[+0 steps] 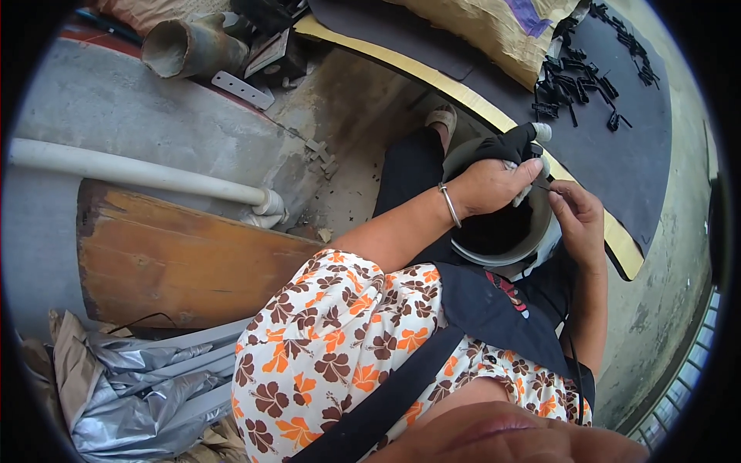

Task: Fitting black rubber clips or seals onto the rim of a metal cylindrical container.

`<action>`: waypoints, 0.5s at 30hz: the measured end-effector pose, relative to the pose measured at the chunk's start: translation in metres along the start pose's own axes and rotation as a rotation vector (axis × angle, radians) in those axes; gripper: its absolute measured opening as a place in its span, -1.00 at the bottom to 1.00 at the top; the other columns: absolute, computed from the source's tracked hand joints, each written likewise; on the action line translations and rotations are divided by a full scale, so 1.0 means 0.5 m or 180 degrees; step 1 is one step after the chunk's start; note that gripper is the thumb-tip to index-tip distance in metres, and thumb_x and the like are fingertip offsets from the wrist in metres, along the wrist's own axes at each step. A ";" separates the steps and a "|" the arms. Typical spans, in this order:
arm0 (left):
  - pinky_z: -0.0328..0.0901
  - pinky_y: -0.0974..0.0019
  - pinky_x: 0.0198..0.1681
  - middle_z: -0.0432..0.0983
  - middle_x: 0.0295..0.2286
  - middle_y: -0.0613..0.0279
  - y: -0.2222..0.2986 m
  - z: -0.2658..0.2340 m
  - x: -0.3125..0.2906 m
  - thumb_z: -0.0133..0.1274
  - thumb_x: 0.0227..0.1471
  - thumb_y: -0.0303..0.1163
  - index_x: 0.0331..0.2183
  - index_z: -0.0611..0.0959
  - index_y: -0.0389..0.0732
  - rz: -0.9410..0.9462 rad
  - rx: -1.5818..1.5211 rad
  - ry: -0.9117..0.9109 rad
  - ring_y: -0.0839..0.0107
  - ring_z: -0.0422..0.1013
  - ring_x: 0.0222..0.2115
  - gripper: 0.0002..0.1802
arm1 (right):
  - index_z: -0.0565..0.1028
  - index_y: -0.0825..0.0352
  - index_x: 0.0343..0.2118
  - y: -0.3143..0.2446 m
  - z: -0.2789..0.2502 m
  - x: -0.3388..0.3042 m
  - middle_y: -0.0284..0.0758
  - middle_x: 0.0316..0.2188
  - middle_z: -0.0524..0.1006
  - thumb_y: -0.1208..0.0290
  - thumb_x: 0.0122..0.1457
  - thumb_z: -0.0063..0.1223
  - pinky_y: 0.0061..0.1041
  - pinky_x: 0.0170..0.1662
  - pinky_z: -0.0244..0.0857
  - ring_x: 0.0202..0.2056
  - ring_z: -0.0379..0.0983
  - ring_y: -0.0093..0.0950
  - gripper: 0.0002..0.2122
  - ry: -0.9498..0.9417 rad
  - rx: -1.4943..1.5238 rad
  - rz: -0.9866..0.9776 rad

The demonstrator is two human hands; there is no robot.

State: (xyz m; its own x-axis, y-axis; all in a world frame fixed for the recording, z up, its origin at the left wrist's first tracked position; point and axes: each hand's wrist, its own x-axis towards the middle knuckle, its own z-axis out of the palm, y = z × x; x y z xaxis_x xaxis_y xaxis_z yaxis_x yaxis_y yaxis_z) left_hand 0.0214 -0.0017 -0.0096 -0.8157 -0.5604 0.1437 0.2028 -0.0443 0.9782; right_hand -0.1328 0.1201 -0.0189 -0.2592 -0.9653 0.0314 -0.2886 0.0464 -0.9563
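My left hand (494,185) is closed above the bucket, a metal bangle at its wrist. Black cloth and white wraps cover its fingers. Between thumb and fingers it grips a small black part (538,150), partly hidden. Just to the right, my right hand (580,220) pinches a thin dark piece (545,188) between thumb and forefinger, close to the left thumb. Whether that piece joins the black part cannot be made out. Beneath both hands stands a light grey bucket (505,261), with a dark mass inside that is too dim to name.
A dark-topped table (629,166) with a yellow edge curves along the right, bearing several small black parts (575,77) and a tan paper sack (494,27). At left are a white pipe (147,170), a wooden board (185,255), silver sheeting (162,386) and a rusty pipe piece (189,50).
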 end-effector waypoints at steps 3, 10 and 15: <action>0.25 0.53 -0.50 0.40 -0.44 0.33 -0.008 0.002 -0.005 -0.15 0.10 -0.45 -0.05 0.36 -0.30 -0.0355 0.0188 0.0014 0.63 0.28 -0.55 -0.65 | 0.49 0.43 -0.34 -0.015 0.002 0.003 -0.49 -0.48 0.44 0.53 0.07 0.07 -0.73 -0.35 0.19 -0.44 0.30 -0.73 -0.89 0.0555 -0.0267 -0.0691; 0.23 0.45 -0.37 0.36 -0.48 0.35 -0.009 0.023 -0.012 -0.13 0.07 -0.41 -0.30 0.44 -0.25 0.0274 0.0699 -0.0656 0.58 0.26 -0.47 -0.84 | 0.40 0.39 -0.45 -0.034 0.009 0.002 -0.53 -0.60 0.31 0.53 0.05 0.11 -0.73 -0.44 0.11 -0.53 0.20 -0.73 -0.90 0.0374 0.0429 -0.0211; 0.26 0.27 -0.42 0.37 -0.61 0.16 -0.013 0.023 -0.015 -0.12 0.01 -0.38 -0.39 0.42 -0.28 -0.0183 0.0199 -0.0348 0.34 0.32 -0.55 -0.84 | 0.36 0.39 -0.48 -0.038 0.015 -0.005 -0.47 -0.64 0.28 0.37 0.19 -0.06 -0.64 -0.50 0.10 -0.60 0.13 -0.65 -0.80 0.0083 -0.0461 -0.0715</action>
State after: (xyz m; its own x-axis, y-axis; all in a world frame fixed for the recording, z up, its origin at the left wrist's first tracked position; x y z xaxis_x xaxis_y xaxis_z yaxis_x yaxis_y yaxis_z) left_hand 0.0197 0.0123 -0.0152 -0.8799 -0.4648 0.0992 0.1225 -0.0201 0.9923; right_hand -0.1200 0.1197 -0.0032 -0.1969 -0.9487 0.2475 -0.4700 -0.1303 -0.8730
